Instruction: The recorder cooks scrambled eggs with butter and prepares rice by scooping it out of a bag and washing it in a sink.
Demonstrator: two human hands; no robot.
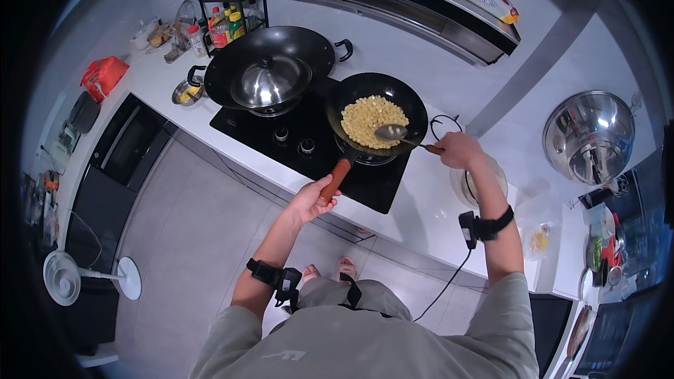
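Observation:
My left hand (310, 201) grips the reddish-brown handle (335, 181) of a black wok (383, 84) on the right side of the stove. Inside the wok lies a heap of pale yellow diced food (363, 118), perhaps potato. My right hand (457, 148) is closed around the wooden handle end of a metal cooking spoon (392, 132). The spoon's bowl rests on the right part of the heap, touching the pieces. Behind my right wrist, a clear bowl (500, 179) stands on the counter, partly hidden by the forearm.
A larger two-handled wok (316, 45) with a domed metal lid (271, 81) inside occupies the stove's left side. A small metal bowl (181, 90) of yellow liquid sits beside it. Condiment bottles (221, 31) stand behind; the range hood (368, 2) overhangs. A large metal basin (590, 131) leans at right.

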